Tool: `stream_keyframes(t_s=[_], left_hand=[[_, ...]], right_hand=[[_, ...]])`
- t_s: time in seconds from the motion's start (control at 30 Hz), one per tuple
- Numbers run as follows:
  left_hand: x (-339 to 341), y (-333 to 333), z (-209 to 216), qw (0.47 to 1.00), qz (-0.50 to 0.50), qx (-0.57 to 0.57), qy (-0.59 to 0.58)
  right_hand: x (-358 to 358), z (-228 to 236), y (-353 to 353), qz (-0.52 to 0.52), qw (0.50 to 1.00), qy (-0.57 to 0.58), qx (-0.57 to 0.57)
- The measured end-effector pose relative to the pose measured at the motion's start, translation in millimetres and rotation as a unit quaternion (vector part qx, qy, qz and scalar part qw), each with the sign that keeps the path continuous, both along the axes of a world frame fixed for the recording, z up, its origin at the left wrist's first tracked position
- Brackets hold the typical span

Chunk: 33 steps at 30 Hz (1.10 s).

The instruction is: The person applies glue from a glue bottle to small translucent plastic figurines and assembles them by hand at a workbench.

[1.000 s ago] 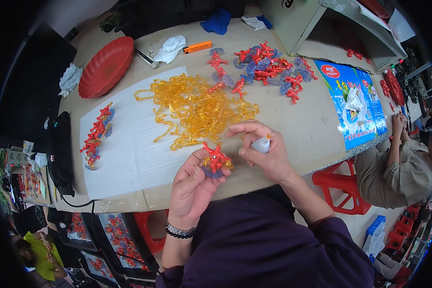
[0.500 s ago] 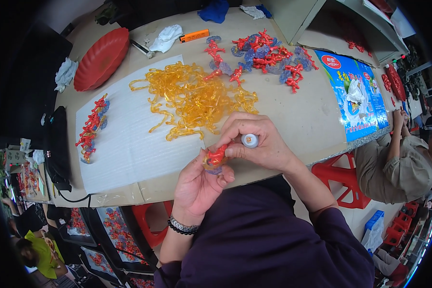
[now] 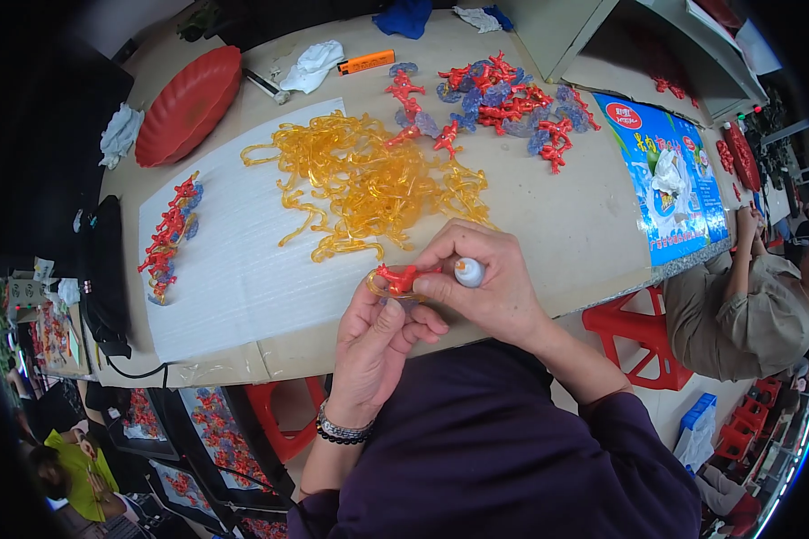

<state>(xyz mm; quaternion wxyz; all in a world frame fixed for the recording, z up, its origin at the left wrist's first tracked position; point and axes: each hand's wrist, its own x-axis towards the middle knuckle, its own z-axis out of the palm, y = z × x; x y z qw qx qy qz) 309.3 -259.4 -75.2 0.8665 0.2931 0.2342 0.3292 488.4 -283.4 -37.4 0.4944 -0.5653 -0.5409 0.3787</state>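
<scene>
Strands [image 3: 360, 184] lie across sheet [image 3: 234, 296] and table [image 3: 584, 225], a figurine [image 3: 400, 280] before them between left hand [image 3: 373, 346] and right hand [image 3: 493, 278].

Left of the strands, a figurine row [image 3: 169, 238] lies on the sheet, a dish [image 3: 189, 108] behind; back right, a figurine pile [image 3: 503, 103], with a poster [image 3: 674, 180] farther right.

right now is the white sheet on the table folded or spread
Spread: the white sheet lies flat on the table, yellow translucent pieces heaped partly over its right side.

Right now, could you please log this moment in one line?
left hand: holds red figure; right hand: touches red figure, holds white bottle; beyond: yellow pieces
</scene>
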Motion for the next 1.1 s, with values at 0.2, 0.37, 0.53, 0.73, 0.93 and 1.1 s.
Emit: stream_keyframes(t_s=[0.2,0.37,0.53,0.73,0.93,1.1], left_hand=[[-3.1,0.5,-5.0,0.998,-0.020,-0.022,-0.053],[-2.6,-0.9,-3.1,0.997,-0.032,-0.011,-0.072],[-1.6,1.1,-3.1,0.996,-0.033,-0.001,-0.085],[-0.3,4.9,-2.2,0.996,-0.034,0.000,-0.086],[-9.6,6.9,3.2,0.997,-0.024,-0.007,-0.070],[-30.5,34.6,12.2,0.995,0.055,0.046,-0.073]], right_hand=[[-4.6,1.8,-5.6,0.035,0.995,0.093,-0.015],[-3.1,-3.2,-6.9,0.052,0.992,0.112,0.001],[-2.2,0.1,-9.0,0.065,0.989,0.136,0.005],[-0.8,3.4,-7.2,0.070,0.985,0.157,0.000],[-2.3,10.1,-0.9,0.026,0.998,0.036,0.049],[1.0,8.8,-8.2,-0.038,0.994,0.106,-0.003]])
